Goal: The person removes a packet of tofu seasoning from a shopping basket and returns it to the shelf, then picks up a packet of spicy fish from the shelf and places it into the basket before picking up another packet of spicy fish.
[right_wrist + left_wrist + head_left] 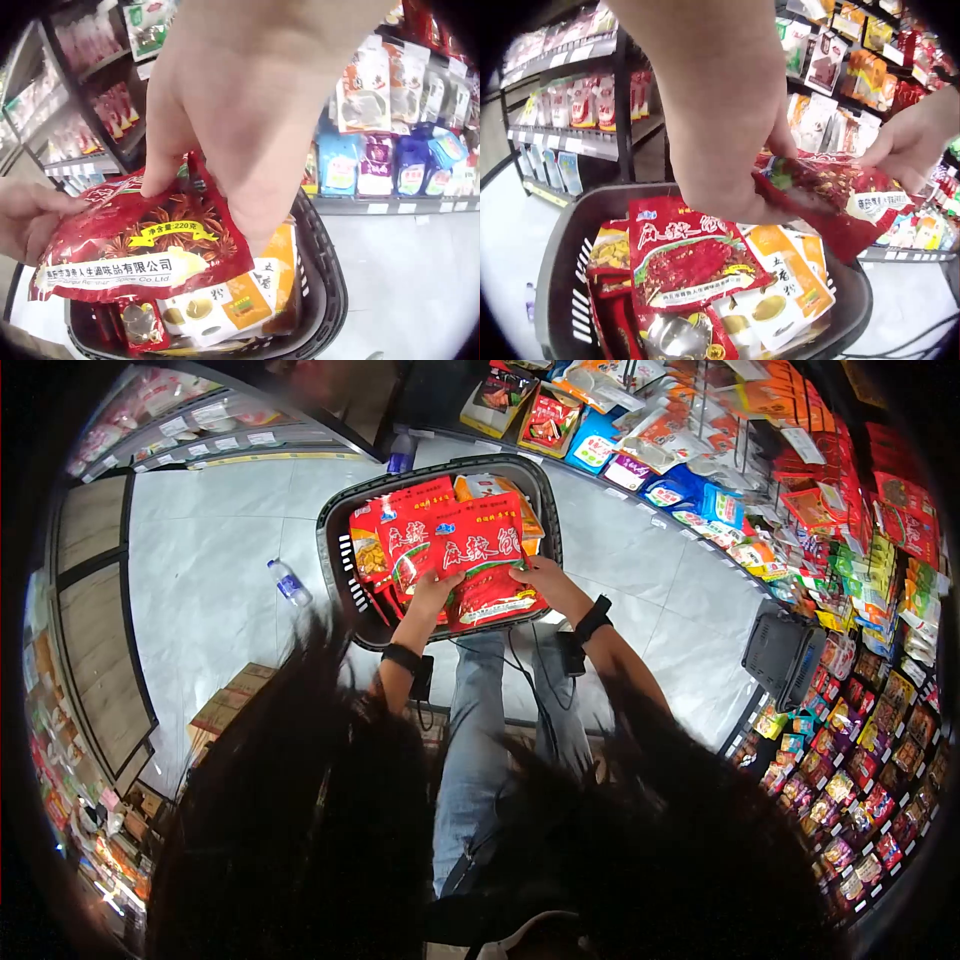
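Both hands hold one red seasoning packet [485, 550] up over a dark shopping basket [548, 490]. My left hand [430, 600] pinches its left edge, thumb on top. At the opposite edge my right hand [555, 585] grips it between thumb and fingers. In the right wrist view the packet [142, 232] shows star anise and a yellow ribbon marked 220. Beneath it, a similar red packet [694, 259] lies in the basket, beside white-and-orange spice packets [780, 292] and a red packet with a clear window [679, 334].
A water bottle [290, 582] lies on the pale tiled floor left of the basket. Another bottle [402, 452] stands behind it. Shelves of bagged goods [700, 490] curve along the right, with more shelving [562, 135] at the left. Cables [525, 675] hang near the wrists.
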### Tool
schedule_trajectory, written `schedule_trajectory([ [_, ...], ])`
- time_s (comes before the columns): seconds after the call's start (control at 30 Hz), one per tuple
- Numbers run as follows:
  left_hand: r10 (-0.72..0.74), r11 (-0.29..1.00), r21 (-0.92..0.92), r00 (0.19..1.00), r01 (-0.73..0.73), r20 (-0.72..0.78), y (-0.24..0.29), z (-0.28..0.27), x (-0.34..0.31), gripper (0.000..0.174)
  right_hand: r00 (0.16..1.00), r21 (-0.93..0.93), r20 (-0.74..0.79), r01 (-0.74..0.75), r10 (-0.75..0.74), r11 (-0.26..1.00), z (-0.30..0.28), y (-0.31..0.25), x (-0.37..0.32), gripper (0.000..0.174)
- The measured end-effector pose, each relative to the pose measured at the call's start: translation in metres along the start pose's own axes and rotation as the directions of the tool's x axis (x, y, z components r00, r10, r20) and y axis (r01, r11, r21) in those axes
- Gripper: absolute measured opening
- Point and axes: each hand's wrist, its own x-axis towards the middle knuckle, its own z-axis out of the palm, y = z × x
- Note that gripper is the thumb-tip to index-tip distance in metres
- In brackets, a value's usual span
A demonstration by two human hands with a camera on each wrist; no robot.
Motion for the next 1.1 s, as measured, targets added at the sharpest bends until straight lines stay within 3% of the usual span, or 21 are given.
schedule_trajectory([
  [0.03, 0.007, 0.999, -0.032, 1.000, -0.006, 0.026, -0.030, -0.006, 0.033, 0.038, 0.999, 0.014, -0.037, 0.029, -0.028, 0.999, -0.002, 0.006, 0.010, 0.033],
  [0.13, 0.109, 0.882, 0.461, 0.994, -0.098, 0.003, -0.038, -0.010, 0.069, 0.050, 0.996, 0.007, -0.079, 0.038, -0.037, 0.999, 0.002, -0.005, 0.011, 0.030],
  [0.17, 0.281, 0.792, 0.570, 0.960, -0.219, -0.022, -0.057, -0.014, 0.090, 0.032, 0.993, -0.020, -0.089, 0.081, -0.082, 0.997, -0.004, 0.005, 0.022, 0.028],
  [0.27, 0.348, 0.757, 0.604, 0.936, -0.248, -0.052, -0.097, -0.028, 0.136, 0.034, 0.984, -0.074, -0.137, 0.102, -0.112, 0.992, 0.001, -0.010, 0.020, 0.026],
  [0.3, 0.355, 0.763, 0.609, 0.928, -0.218, -0.112, -0.106, -0.030, 0.144, 0.039, 0.968, -0.129, -0.244, 0.017, -0.048, 0.992, 0.009, -0.022, 0.014, 0.027],
  [0.33, 0.330, 0.803, 0.560, 0.934, -0.204, -0.133, -0.087, -0.027, 0.134, 0.044, 0.990, 0.019, -0.112, 0.094, -0.091, 0.995, 0.002, -0.008, 0.035, 0.032],
  [0.4, 0.267, 0.874, 0.456, 0.949, -0.166, -0.167, -0.051, -0.023, 0.114, 0.054, 0.981, 0.084, -0.189, 0.050, -0.033, 0.995, -0.008, 0.008, 0.049, 0.039],
  [0.5, 0.283, 0.836, 0.518, 0.950, -0.178, -0.130, -0.033, -0.028, 0.109, 0.055, 0.976, 0.016, -0.214, 0.049, -0.045, 0.999, -0.004, 0.000, 0.050, 0.042],
  [0.6, 0.229, 0.780, 0.608, 0.972, -0.148, -0.057, -0.028, -0.035, 0.110, 0.058, 0.992, -0.059, -0.121, 0.039, -0.046, 0.997, -0.009, 0.004, 0.055, 0.046],
  [0.63, 0.210, 0.759, 0.637, 0.976, -0.130, -0.051, -0.031, -0.035, 0.107, 0.058, 0.992, 0.042, -0.129, 0.014, -0.008, 0.999, -0.011, 0.008, 0.052, 0.045],
  [0.7, 0.115, 0.711, 0.701, 0.993, -0.060, -0.031, -0.020, -0.033, 0.092, 0.059, 0.991, 0.022, -0.133, 0.003, 0.000, 1.000, -0.009, 0.008, 0.044, 0.045],
  [0.77, 0.125, 0.758, 0.645, 0.992, -0.095, -0.001, -0.040, -0.039, 0.101, 0.059, 0.982, -0.037, -0.187, -0.025, 0.018, 0.999, -0.008, 0.006, 0.037, 0.044],
  [0.9, 0.116, 0.805, 0.584, 0.993, -0.106, 0.021, -0.046, -0.040, 0.095, 0.056, 0.988, 0.051, -0.143, -0.049, 0.056, 0.998, -0.030, 0.024, 0.029, 0.041],
  [1.0, 0.056, 0.768, 0.639, 0.998, -0.047, 0.007, -0.037, -0.032, 0.068, 0.051, 0.984, 0.082, -0.164, -0.053, 0.066, 0.995, -0.038, 0.028, 0.009, 0.039],
  [1.03, 0.110, 0.774, 0.621, 0.992, -0.127, 0.066, -0.049, -0.037, 0.073, 0.048, 0.983, 0.076, -0.170, -0.058, 0.070, 0.995, -0.040, 0.026, 0.001, 0.039],
  [1.1, 0.349, 0.630, 0.670, 0.914, -0.393, 0.208, -0.089, -0.058, 0.085, 0.040, 0.982, 0.116, -0.181, -0.030, 0.050, 0.993, -0.039, 0.017, -0.021, 0.041],
])
